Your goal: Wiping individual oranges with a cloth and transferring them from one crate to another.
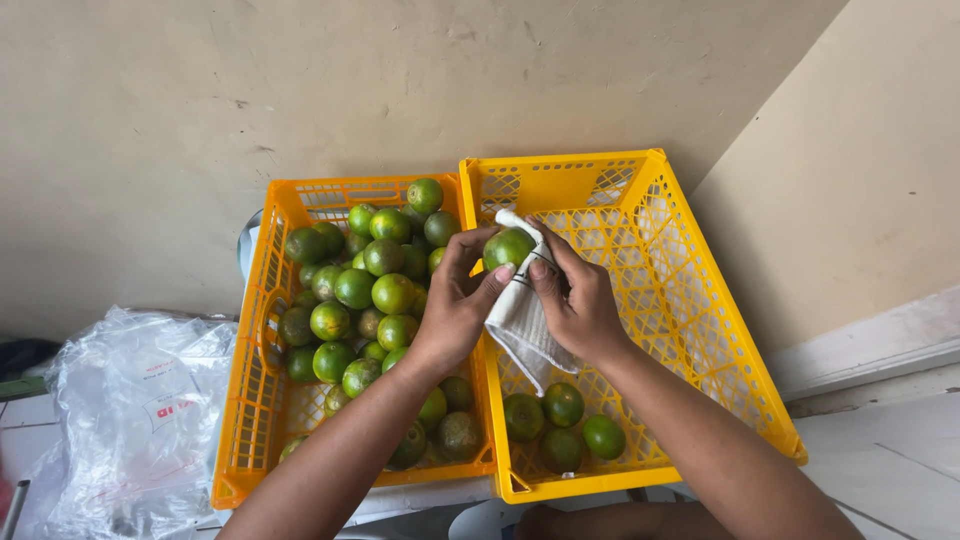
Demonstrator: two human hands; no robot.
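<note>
Leftmost, a crumpled clear plastic bag (pixel 135 420) lies at nine o'clock of the yellow slatted plastic crate heaped with green citrus fruit (pixel 262 400). At centre, the left hand (pixel 455 305) has its fingers (pixel 468 250) clasped on a round green citrus fruit (pixel 508 247), steadying it above the crates' shared edge. The right hand (pixel 580 305) pinches a white cloth (pixel 520 320) against it, apparently wiping. Below, a near-empty yellow slatted crate (pixel 700 340) holds four fruits (pixel 560 425) at six o'clock, kept apart from the heap.
</note>
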